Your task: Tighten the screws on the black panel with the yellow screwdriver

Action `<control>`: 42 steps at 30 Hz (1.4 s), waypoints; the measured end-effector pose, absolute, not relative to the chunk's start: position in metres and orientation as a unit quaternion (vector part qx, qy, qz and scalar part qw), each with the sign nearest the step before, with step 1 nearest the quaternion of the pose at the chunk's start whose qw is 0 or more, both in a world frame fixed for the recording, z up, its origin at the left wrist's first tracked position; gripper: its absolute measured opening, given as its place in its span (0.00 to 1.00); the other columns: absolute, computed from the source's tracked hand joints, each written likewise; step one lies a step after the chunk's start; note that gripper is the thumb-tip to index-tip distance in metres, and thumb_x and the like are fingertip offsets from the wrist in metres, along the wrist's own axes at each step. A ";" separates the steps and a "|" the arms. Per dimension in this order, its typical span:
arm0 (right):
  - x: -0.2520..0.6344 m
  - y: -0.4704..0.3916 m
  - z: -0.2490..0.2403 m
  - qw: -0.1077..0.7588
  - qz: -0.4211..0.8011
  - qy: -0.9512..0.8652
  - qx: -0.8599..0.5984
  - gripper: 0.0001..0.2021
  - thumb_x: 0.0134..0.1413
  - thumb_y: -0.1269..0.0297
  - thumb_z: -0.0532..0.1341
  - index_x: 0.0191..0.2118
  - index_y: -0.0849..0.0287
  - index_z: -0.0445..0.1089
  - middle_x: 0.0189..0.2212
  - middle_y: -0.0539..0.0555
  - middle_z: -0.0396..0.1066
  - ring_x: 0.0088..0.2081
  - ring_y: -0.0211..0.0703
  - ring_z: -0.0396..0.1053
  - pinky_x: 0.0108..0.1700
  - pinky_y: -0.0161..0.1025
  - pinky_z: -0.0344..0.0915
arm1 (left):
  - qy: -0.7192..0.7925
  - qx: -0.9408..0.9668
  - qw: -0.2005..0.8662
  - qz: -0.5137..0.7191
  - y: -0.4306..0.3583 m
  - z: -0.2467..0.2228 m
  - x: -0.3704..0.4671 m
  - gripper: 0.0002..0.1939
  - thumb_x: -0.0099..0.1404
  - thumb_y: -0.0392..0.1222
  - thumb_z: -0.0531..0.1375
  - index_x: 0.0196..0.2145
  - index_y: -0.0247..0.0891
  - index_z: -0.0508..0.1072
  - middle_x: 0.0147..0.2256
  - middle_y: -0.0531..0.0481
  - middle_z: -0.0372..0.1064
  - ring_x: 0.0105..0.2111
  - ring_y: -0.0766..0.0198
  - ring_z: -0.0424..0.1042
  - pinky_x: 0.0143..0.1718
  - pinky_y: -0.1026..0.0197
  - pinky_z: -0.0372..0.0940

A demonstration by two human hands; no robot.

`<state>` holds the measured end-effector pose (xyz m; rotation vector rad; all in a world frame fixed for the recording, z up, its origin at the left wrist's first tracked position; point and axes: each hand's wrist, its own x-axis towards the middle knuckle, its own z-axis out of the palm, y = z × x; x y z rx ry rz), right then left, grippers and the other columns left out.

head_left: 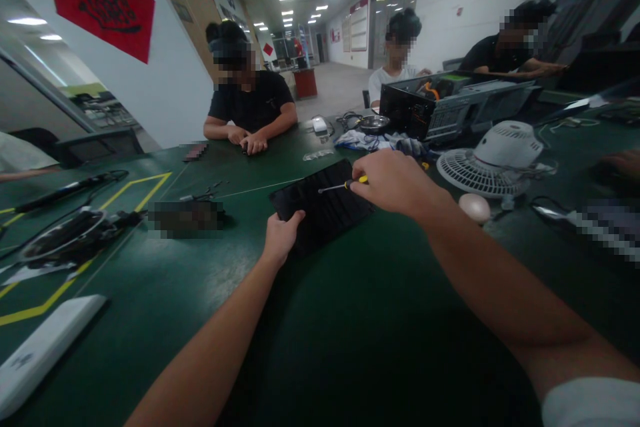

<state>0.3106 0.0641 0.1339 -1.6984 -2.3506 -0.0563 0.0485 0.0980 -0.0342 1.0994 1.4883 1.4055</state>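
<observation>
A flat black panel point(320, 213) lies tilted at the middle of the green table. My left hand point(283, 237) grips its near left edge, with the thumb on top. Over the panel's right part, my right hand point(393, 183) is closed on a screwdriver point(336, 187) with a yellow and black handle. The metal shaft points left across the panel; whether its tip touches the surface cannot be made out.
On the green table point(200, 293), a white fan point(505, 153), round pale object point(474, 208) and open computer case point(450, 107) stand right. Cables point(65, 233) and a white bar point(50, 353) lie left. People sit across the table; another person's hand shows far right.
</observation>
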 end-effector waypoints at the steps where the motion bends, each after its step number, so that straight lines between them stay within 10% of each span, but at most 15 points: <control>1: 0.310 0.064 0.134 0.120 -0.021 -0.805 -0.581 0.17 0.68 0.57 0.61 0.50 0.58 0.85 0.49 0.67 0.83 0.51 0.66 0.79 0.46 0.51 0.70 | 0.589 0.435 0.395 0.554 0.098 -0.034 0.049 0.22 0.51 0.50 0.76 0.40 0.35 0.81 0.38 0.42 0.82 0.38 0.50 0.81 0.46 0.49 0.75; 12: 0.309 0.063 0.133 0.117 -0.014 -0.807 -0.578 0.16 0.60 0.70 0.64 0.53 0.56 0.81 0.49 0.64 0.83 0.51 0.63 0.79 0.45 0.49 0.70 | 0.592 0.426 0.397 0.556 0.096 -0.031 0.050 0.21 0.50 0.49 0.76 0.39 0.36 0.80 0.37 0.43 0.81 0.38 0.50 0.81 0.48 0.48 0.75; 25: 0.309 0.066 0.130 0.059 0.004 -0.795 -0.604 0.23 0.73 0.55 0.54 0.48 0.63 0.84 0.46 0.72 0.83 0.49 0.66 0.81 0.45 0.53 0.73 | 0.582 0.432 0.399 0.561 0.097 -0.032 0.050 0.22 0.49 0.51 0.77 0.38 0.36 0.81 0.37 0.43 0.81 0.38 0.49 0.81 0.48 0.47 0.75; 32: 0.327 0.068 0.136 0.112 -0.006 -0.810 -0.575 0.16 0.55 0.67 0.66 0.50 0.57 0.80 0.43 0.62 0.83 0.43 0.57 0.79 0.41 0.45 0.65 | 0.586 0.434 0.405 0.552 0.097 -0.032 0.048 0.22 0.51 0.51 0.76 0.38 0.35 0.81 0.37 0.42 0.82 0.37 0.49 0.81 0.47 0.46 0.76; 42: 0.326 0.070 0.132 0.146 -0.022 -0.806 -0.573 0.14 0.55 0.65 0.66 0.46 0.58 0.84 0.41 0.62 0.83 0.44 0.57 0.78 0.43 0.47 0.67 | 0.585 0.439 0.394 0.556 0.099 -0.034 0.049 0.23 0.49 0.52 0.77 0.38 0.35 0.80 0.34 0.44 0.80 0.36 0.51 0.80 0.45 0.48 0.75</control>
